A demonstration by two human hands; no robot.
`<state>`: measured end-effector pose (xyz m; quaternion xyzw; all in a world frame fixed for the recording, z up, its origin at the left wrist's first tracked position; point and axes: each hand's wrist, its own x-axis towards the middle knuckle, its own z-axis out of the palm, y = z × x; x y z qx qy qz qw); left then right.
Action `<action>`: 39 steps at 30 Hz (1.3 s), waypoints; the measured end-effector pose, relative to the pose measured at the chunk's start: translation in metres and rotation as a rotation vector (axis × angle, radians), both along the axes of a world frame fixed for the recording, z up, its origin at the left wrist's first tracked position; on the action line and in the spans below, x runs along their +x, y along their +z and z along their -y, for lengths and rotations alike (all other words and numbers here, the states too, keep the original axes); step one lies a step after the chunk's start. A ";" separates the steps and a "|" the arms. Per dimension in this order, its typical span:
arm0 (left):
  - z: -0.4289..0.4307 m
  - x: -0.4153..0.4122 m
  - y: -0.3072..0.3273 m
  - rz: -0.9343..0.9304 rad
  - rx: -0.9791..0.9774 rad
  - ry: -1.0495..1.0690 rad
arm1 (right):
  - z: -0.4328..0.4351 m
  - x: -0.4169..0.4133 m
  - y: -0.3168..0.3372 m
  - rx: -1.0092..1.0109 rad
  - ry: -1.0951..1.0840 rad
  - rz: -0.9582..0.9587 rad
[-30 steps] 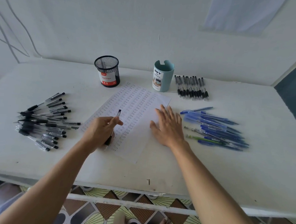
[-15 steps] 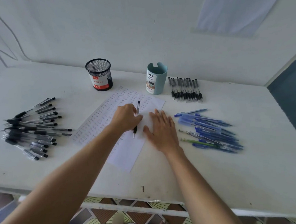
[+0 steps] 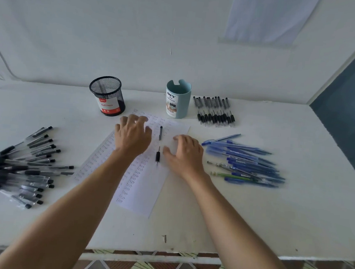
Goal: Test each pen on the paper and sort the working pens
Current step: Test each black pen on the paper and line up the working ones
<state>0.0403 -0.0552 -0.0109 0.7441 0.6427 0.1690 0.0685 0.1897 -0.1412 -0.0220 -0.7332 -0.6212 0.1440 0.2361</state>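
Head view: one pen (image 3: 158, 155) lies loose on the paper (image 3: 139, 186), roughly in line with the sheet's long edge, in the gap between the two hands and touching neither as far as I can tell. Left hand (image 3: 133, 136) is over the upper part of the sheet, fingers spread, holding nothing. Right hand (image 3: 185, 153) sits at the sheet's right side, fingers loosely bent, also holding nothing. Black pens (image 3: 23, 165) are heaped on the left of the surface (image 3: 271, 214), blue pens (image 3: 244, 160) on the right, and a neat row of black pens (image 3: 214, 114) lies beside the teal holder (image 3: 178, 98); the mesh cup (image 3: 108, 96) stands left of it. Handling judgement: the pen looks light, rigid and round, so it may roll on the smooth sheet. I would pinch it at the dark grip section near the tip, where the fingers get purchase, not on the slick clear barrel.
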 end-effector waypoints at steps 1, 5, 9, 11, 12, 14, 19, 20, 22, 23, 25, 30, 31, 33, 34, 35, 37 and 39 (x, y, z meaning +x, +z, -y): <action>-0.002 -0.003 -0.005 -0.047 -0.033 -0.023 | -0.004 -0.003 0.001 0.005 -0.009 0.039; -0.001 -0.010 -0.023 -0.100 -0.142 -0.121 | -0.015 -0.015 0.008 -0.033 -0.007 0.153; -0.004 -0.013 -0.025 -0.078 -0.129 -0.112 | -0.024 -0.020 0.012 -0.108 -0.004 0.145; -0.005 -0.012 -0.025 -0.070 -0.133 -0.102 | -0.027 -0.018 0.015 -0.130 -0.011 0.110; -0.005 -0.012 -0.025 -0.068 -0.133 -0.101 | -0.027 -0.016 0.018 -0.144 -0.012 0.090; -0.005 -0.012 -0.025 -0.064 -0.126 -0.101 | -0.029 -0.010 0.021 -0.176 -0.027 0.039; -0.004 -0.012 -0.026 -0.056 -0.120 -0.094 | -0.032 0.021 0.027 -0.086 -0.098 -0.100; -0.004 -0.012 -0.026 -0.055 -0.118 -0.093 | -0.033 0.030 0.030 -0.033 -0.123 -0.143; -0.005 -0.012 -0.026 -0.057 -0.115 -0.091 | -0.038 0.053 0.039 0.088 -0.208 -0.202; -0.005 -0.011 -0.026 -0.060 -0.113 -0.091 | -0.041 0.065 0.043 0.148 -0.262 -0.218; -0.005 -0.010 -0.026 -0.061 -0.100 -0.090 | -0.052 0.090 0.046 0.224 -0.362 -0.230; -0.005 -0.008 -0.025 -0.061 -0.091 -0.079 | -0.075 0.148 0.037 0.207 -0.565 -0.175; -0.005 -0.008 -0.025 -0.061 -0.091 -0.078 | -0.079 0.157 0.034 0.198 -0.610 -0.160; -0.005 -0.008 -0.025 -0.056 -0.089 -0.079 | -0.085 0.169 0.029 0.184 -0.673 -0.141; -0.005 -0.008 -0.025 -0.053 -0.088 -0.079 | -0.088 0.172 0.027 0.175 -0.693 -0.132; -0.005 -0.008 -0.025 -0.052 -0.090 -0.079 | -0.091 0.175 0.026 0.159 -0.704 -0.124; -0.006 -0.009 -0.025 -0.054 -0.089 -0.082 | -0.094 0.178 0.023 0.110 -0.697 -0.107; -0.006 -0.009 -0.025 -0.055 -0.088 -0.083 | -0.097 0.176 0.023 0.071 -0.675 -0.113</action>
